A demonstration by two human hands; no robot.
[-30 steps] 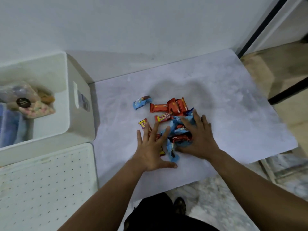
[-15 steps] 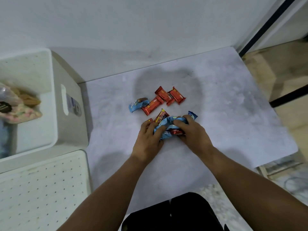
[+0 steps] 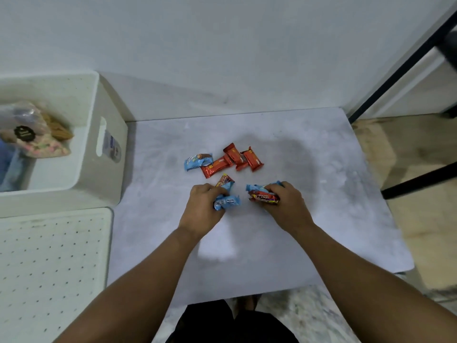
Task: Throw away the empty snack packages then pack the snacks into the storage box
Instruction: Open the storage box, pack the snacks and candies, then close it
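Both my hands hold snack packs over the grey table, the storage box off to my left.

From the head camera: my left hand has its fingers curled round a crumpled light-blue packet, which sticks out past my knuckles toward the right, and a yellow-and-red packet lies touching it just beyond my fingers. My right hand grips a small bundle, a red wrapper with white lettering under a blue packet, both poking out to the left of my fingers. The two bundles are near each other but apart. Farther from me on the table lie three red bars and one blue packet with a brown end, untouched. The white storage box stands well to the left of my hands, a clear bag of sweets inside, its perforated lid lying flat in front of it.
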